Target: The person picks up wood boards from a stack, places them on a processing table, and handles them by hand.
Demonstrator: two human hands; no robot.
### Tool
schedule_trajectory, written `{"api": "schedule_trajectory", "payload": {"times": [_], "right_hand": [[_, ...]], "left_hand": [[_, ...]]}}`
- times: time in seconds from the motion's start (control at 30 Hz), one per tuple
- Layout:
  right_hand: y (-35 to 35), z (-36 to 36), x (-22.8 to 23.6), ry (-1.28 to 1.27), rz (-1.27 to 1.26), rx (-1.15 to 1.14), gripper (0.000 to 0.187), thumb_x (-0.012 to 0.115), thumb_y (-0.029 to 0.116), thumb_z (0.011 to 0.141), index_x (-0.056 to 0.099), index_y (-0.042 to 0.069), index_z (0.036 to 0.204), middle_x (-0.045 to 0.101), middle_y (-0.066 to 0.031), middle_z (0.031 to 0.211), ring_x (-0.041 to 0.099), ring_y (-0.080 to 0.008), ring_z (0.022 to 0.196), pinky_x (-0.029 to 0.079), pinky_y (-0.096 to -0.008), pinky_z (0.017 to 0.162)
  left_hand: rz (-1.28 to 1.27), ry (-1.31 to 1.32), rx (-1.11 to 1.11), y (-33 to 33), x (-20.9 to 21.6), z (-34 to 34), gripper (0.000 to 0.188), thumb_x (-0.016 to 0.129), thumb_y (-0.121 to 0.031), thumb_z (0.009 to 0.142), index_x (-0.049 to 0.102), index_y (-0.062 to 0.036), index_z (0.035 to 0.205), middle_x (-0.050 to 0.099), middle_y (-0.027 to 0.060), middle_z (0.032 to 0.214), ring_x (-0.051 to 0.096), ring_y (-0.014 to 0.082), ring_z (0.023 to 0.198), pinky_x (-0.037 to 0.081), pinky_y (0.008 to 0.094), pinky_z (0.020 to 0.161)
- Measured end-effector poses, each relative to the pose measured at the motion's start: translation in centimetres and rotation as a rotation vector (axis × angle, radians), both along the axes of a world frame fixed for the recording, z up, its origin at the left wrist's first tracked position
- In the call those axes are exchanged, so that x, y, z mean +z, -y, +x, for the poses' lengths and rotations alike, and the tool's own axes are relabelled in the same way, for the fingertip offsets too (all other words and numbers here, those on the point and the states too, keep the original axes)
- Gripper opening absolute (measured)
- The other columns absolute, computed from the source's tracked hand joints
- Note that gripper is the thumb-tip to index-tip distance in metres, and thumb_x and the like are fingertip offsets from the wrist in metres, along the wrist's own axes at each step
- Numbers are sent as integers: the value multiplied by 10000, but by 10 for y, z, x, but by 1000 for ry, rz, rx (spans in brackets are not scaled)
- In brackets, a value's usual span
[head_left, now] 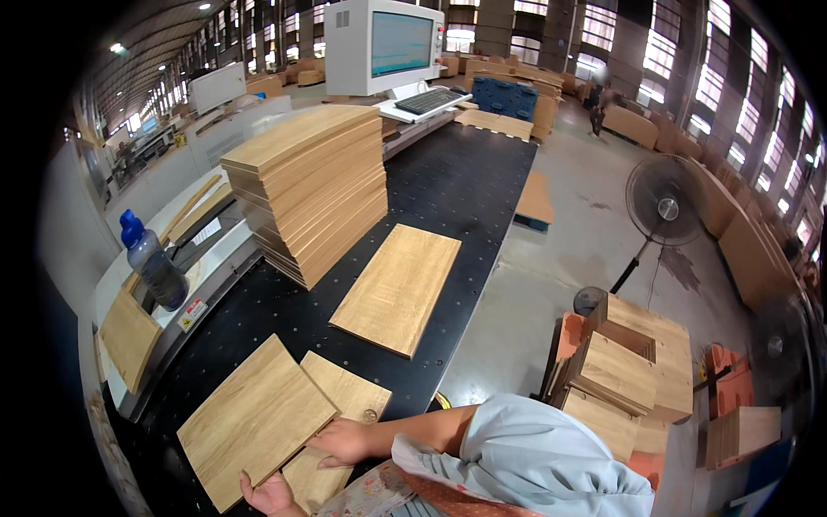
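A light wood-grain board is tilted slightly over the black table at the lower left. My left hand grips its near edge, with fingertips showing on top. My right hand is closed at the board's right-hand edge, its fingers partly hidden there. Under and beside this panel lies a second wooden board, with a round hole near its right end. Farther up the table a third wooden board lies flat. Behind it, to the left, rises a tall stack of boards.
The black table runs away from me toward a monitor and keyboard. A blue-capped bottle stands on the left ledge. On the right are stacked wooden pieces and a standing fan. A person is far off.
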State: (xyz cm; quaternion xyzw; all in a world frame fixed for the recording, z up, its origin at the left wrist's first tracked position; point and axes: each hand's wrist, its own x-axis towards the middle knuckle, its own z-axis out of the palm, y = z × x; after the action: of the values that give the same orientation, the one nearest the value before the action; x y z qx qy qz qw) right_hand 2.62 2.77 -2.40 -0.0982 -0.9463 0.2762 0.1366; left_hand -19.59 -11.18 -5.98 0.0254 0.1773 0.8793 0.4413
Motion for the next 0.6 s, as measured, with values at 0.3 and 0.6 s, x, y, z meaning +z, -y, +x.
{"api": "schedule_trajectory", "payload": {"times": [0.3,0.6], "right_hand": [[-2,4,-5,1,-13,-7,575,560,390,832,435,-2,1234,501,-246,1196,449,-368,1158,320,-430,998],[-1,1,-14,-154,86,-64,423,556,414,836,553,12,968,595,-218,953,572,-372,926,465,-425,815]], "left_hand": [[0,-16,-4,-6,8,15,560,562,-178,826,347,-25,1320,451,152,1311,433,306,1205,363,485,996],[-11,-7,-11,-5,13,17,570,563,-173,812,351,-31,1322,452,139,1314,431,303,1207,349,484,1005]]}}
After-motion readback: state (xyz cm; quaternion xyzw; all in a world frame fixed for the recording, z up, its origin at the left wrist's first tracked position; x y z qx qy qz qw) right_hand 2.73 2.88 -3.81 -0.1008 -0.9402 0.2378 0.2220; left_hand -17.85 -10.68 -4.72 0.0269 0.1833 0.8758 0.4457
